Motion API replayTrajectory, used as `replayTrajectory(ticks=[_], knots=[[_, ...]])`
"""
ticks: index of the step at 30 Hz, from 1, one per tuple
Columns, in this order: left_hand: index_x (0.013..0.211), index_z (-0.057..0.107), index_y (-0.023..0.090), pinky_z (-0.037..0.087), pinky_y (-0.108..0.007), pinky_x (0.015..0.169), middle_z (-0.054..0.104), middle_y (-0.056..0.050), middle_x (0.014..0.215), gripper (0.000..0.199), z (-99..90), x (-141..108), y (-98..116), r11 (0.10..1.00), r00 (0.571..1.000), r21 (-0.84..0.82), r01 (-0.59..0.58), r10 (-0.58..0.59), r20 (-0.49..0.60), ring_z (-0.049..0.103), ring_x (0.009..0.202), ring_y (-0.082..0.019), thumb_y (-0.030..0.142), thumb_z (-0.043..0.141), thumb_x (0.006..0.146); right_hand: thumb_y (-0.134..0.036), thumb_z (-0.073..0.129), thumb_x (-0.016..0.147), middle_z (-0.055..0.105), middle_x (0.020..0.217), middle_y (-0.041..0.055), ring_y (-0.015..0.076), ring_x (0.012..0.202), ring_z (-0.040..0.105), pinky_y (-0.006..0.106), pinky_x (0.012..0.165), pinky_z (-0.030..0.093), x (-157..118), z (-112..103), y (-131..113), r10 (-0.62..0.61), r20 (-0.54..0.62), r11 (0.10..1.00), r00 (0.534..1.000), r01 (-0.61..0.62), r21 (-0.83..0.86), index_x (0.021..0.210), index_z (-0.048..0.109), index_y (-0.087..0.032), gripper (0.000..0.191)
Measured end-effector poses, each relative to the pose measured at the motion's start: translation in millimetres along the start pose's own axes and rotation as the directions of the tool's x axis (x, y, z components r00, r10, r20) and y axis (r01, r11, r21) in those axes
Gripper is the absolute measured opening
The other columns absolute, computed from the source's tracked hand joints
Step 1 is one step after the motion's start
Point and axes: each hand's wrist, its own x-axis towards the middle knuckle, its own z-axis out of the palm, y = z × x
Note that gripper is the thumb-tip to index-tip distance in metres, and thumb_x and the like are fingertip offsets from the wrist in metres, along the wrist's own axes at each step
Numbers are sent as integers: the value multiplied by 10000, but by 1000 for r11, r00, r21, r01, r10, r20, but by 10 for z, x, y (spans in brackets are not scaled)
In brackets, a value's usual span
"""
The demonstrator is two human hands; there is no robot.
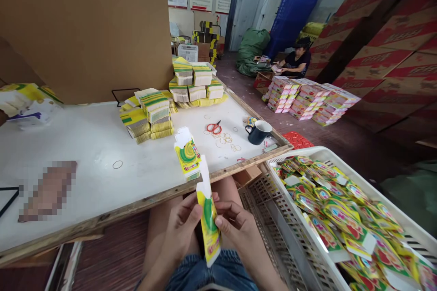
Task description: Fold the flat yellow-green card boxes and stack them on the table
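Note:
A yellow and green printed carton (209, 225) with a raised white end flap is held upright over my lap. My left hand (184, 220) grips its left edge between thumb and fingers. From the other side, my right hand (237, 223) pinches its right edge. The carton looks narrow and partly flattened; its inside is hidden. Just beyond it, at the table's front edge, lies a small stack of similar flat cartons (187, 154). Bundles of folded cartons (150, 111) are piled farther back, with more bundles (193, 82) behind them.
Red scissors (214, 128), loose rubber bands (225, 138) and a dark mug (259, 132) sit on the white table (92, 145). At my right stands a white plastic crate (321, 152) full of printed packs (344, 218). A co-worker (297, 61) sits by stacked pink boxes (307, 100).

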Motion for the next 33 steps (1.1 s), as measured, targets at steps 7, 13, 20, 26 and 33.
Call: replayTrajectory(ticks=[7, 13, 20, 26, 33], knots=[[1130, 704, 238, 520, -364, 903, 764, -96, 1061, 439, 37, 0, 4, 998, 999, -57, 30, -29, 25, 675, 1025, -276, 438, 739, 740, -383, 747, 753, 740, 851, 68, 193, 716, 663, 300, 667, 536, 12, 42, 56, -22, -61, 992, 998, 14, -123, 906, 674, -162, 279], [1019, 741, 222, 554, -357, 769, 776, -86, 892, 475, 64, -61, -17, 965, 981, -182, 188, -192, -1, 712, 842, -262, 512, 782, 645, -213, 701, 797, 628, 1227, 97, 269, 1071, 593, 399, 860, 498, 24, 23, -19, -497, -15, 660, 868, 367, -656, 1182, 588, -232, 402], [918, 740, 129, 527, -340, 644, 737, -102, 767, 437, -25, -106, 20, 938, 955, -197, 287, -295, -11, 676, 688, -234, 512, 725, 706, -110, 721, 753, 640, 1153, 63, 264, 1055, 584, 434, 898, 481, 76, -41, -127, -428, 247, 522, 869, 461, -717, 1218, 553, -266, 518], [955, 726, 121, 499, -330, 590, 704, -84, 665, 504, -60, -119, 21, 920, 935, -175, 351, -354, 16, 650, 600, -225, 556, 699, 701, -98, 784, 692, 597, 1252, 76, 285, 1143, 528, 452, 959, 449, 98, -22, -175, -394, 276, 501, 877, 457, -735, 1200, 568, -247, 571], [971, 724, 119, 464, -295, 549, 694, -60, 646, 569, -222, -150, -81, 928, 919, -9, 373, -371, -134, 620, 559, -193, 552, 780, 606, 10, 755, 640, 575, 963, 22, 222, 928, 549, 342, 792, 477, 93, 5, -144, -388, 204, 543, 899, 401, -737, 792, 556, -216, 337]])
